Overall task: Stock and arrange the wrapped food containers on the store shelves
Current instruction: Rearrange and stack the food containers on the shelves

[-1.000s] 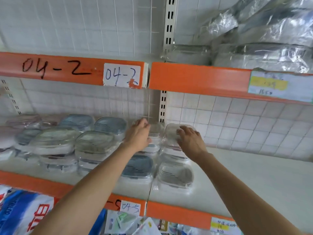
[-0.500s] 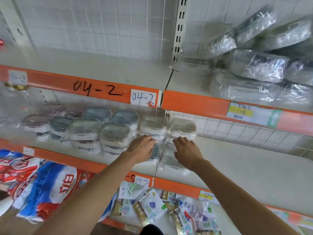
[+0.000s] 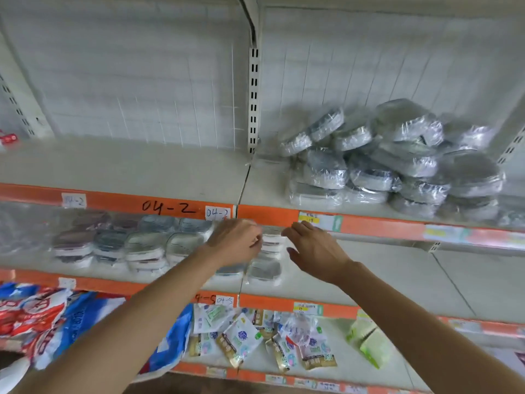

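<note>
Rows of square wrapped food containers [image 3: 145,247] stand stacked on the left part of the middle shelf [image 3: 397,277]. A short stack of them [image 3: 271,243] shows between my two hands. Both hands hover in front of that shelf, just under the upper orange shelf edge [image 3: 267,216]. My left hand [image 3: 235,243] has loosely curled fingers and holds nothing. My right hand [image 3: 315,248] is relaxed, palm down, also holding nothing. On the upper shelf at the right lies a loose pile of round wrapped containers [image 3: 397,163].
The upper shelf's left half [image 3: 122,169] is bare white board. Below, the bottom shelf carries small sachets [image 3: 264,339], green packs [image 3: 369,342] and large blue and red bags [image 3: 56,322]. A slotted upright [image 3: 253,100] divides the back wall.
My hands have come off the containers on the middle shelf and risen toward the upper orange edge. The view has pulled back and now takes in the upper shelf's pile.
</note>
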`<state>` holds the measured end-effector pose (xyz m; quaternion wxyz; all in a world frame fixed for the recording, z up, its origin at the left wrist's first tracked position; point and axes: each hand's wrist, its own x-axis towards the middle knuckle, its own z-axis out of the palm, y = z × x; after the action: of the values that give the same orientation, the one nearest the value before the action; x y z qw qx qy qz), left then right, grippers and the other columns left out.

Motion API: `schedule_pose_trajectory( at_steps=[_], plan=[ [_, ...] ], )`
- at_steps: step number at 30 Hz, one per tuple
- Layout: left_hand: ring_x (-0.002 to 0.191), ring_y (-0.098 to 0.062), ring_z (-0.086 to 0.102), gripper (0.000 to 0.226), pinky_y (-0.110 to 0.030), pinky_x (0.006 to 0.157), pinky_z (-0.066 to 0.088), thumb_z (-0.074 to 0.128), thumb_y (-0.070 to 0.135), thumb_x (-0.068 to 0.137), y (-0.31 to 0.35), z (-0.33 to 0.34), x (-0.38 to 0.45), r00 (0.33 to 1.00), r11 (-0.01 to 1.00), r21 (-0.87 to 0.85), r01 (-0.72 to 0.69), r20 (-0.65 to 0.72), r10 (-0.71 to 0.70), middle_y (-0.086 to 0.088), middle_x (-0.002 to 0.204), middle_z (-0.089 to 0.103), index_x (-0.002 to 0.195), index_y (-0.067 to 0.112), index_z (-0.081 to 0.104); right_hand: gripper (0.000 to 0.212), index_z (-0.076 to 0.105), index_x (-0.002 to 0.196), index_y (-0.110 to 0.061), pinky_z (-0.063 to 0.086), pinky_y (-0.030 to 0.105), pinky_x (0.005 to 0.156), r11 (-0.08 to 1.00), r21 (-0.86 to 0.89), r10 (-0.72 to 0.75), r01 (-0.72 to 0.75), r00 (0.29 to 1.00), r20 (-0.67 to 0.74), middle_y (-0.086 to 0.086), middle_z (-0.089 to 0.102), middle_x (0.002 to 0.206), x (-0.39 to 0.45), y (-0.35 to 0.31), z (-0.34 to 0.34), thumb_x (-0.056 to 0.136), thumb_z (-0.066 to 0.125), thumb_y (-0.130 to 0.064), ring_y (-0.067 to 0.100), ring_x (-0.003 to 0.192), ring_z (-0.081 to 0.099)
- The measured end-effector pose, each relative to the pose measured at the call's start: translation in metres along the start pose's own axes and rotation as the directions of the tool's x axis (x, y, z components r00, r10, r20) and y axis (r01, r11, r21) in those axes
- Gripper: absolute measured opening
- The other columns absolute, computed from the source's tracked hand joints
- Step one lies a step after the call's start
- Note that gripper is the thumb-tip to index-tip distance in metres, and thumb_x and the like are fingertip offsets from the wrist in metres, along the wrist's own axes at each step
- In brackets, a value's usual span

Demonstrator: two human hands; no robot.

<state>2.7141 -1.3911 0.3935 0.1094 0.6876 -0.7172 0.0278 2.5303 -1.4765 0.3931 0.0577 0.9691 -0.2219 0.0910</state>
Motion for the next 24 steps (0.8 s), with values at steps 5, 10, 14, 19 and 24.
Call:
schedule_pose_trajectory(
  at_steps=[5,10,14,19,24],
  plan=[
    [0.076,-0.016,0.059,0.017,-0.027,0.067,0.047,0.053,0.025,0.087,0.008,-0.034,0.047,0.988,0.999,-0.032,-0.006,-0.153,0.001,0.006,0.083,0.064,0.084,0.015,0.066,0.034,0.054,0.124,-0.011,0.038,0.033,0.09,0.996,0.004,0.093,-0.093,0.986,-0.136,0.005,0.056,0.117,0.008,0.039,-0.043,0.092,0.051,-0.023,0.026,0.114,0.048],
    [0.082,-0.019,0.06,0.016,-0.03,0.069,0.047,0.052,0.023,0.089,0.005,-0.069,0.133,0.985,0.996,0.043,-0.073,-0.151,0.079,0.002,0.089,0.062,0.087,0.012,0.064,0.035,0.052,0.125,-0.013,0.038,0.031,0.091,0.982,-0.053,0.167,-0.179,0.968,-0.188,0.003,0.054,0.118,0.039,0.102,-0.073,0.092,0.049,-0.025,0.023,0.115,0.048],
    [0.094,-0.024,0.06,0.021,-0.034,0.081,0.049,0.056,0.023,0.09,0.007,-0.094,0.199,0.969,0.998,-0.063,-0.005,-0.248,-0.01,-0.002,0.105,0.062,0.106,0.013,0.065,0.032,0.052,0.121,-0.011,0.036,0.029,0.091,0.967,-0.097,0.206,-0.236,0.946,-0.249,0.003,0.052,0.116,0.064,0.148,-0.092,0.092,0.045,-0.023,0.021,0.111,0.047],
    [0.109,-0.021,0.055,0.038,-0.033,0.092,0.046,0.053,0.03,0.093,0.001,-0.069,0.225,0.988,1.0,-0.003,0.021,-0.155,-0.021,-0.004,0.124,0.056,0.125,0.01,0.057,0.04,0.047,0.129,-0.012,0.032,0.029,0.099,0.963,-0.106,0.216,-0.249,0.943,-0.252,0.001,0.047,0.13,0.099,0.182,-0.091,0.09,0.049,-0.022,0.019,0.12,0.041],
    [0.124,-0.02,0.044,0.054,-0.037,0.104,0.039,0.058,0.028,0.091,-0.028,-0.061,0.246,0.987,0.997,-0.022,0.078,-0.139,-0.08,-0.005,0.137,0.045,0.138,0.008,0.042,0.061,0.026,0.145,-0.02,0.022,0.033,0.109,0.952,-0.131,0.242,-0.276,0.943,-0.226,0.0,0.025,0.151,0.145,0.194,-0.084,0.09,0.052,-0.022,0.019,0.139,0.019]
  ],
)
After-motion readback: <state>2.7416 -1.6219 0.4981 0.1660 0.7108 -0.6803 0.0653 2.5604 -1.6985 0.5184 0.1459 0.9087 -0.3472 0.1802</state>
